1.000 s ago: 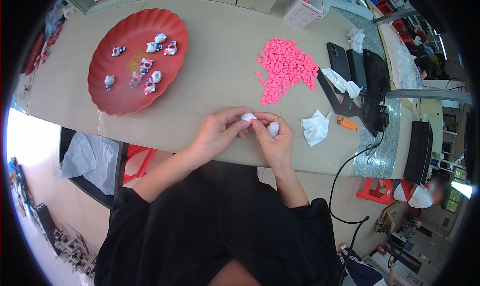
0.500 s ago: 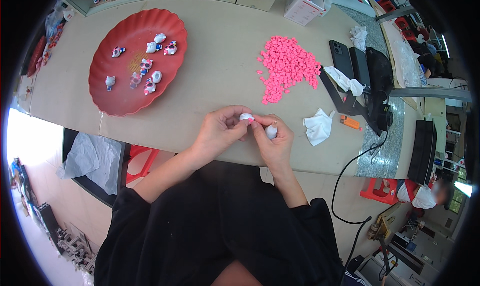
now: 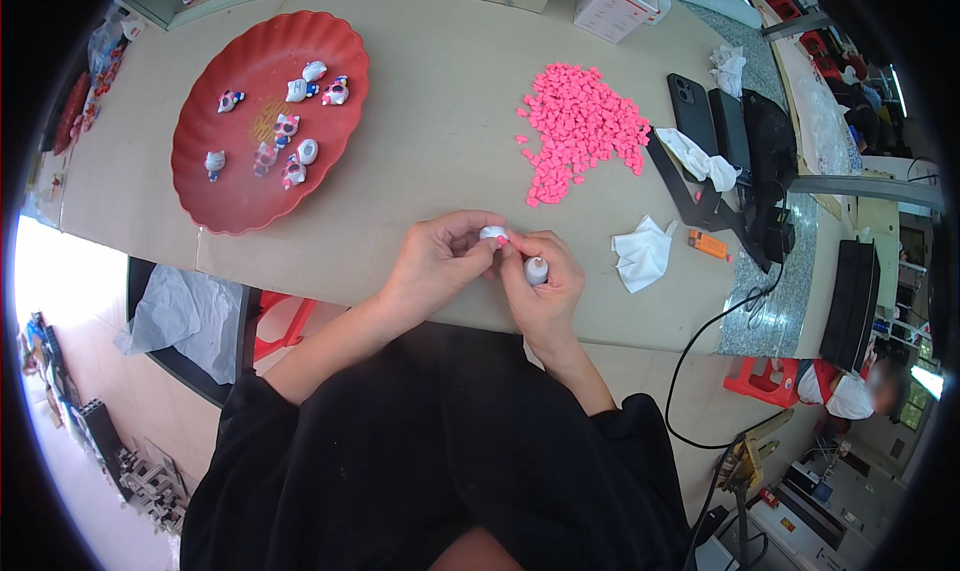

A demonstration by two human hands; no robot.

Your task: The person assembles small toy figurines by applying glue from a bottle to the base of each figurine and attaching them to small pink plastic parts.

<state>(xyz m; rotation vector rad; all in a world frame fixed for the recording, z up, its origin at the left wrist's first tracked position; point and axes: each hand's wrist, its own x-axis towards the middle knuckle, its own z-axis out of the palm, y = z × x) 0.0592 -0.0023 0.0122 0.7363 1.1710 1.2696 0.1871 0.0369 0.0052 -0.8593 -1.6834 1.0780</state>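
Beige table (image 3: 440, 91) filled my view, with a scalloped red plate (image 3: 240, 56) far left and a heap of pink bits (image 3: 580, 121) far right. I judged the work well short of finished: several small figures (image 3: 286, 131) lay in the plate, while the heap was large and one white piece (image 3: 490, 232) was in hand. That piece looked small, rounded and smooth, over the near side of the table, a pink bit (image 3: 501, 241) against it; whether fixed, I couldn't tell. I saw the left hand (image 3: 432, 261) pinching it; the right hand (image 3: 548, 289) had fingertips at the bit and clasped a small white bottle (image 3: 537, 270).
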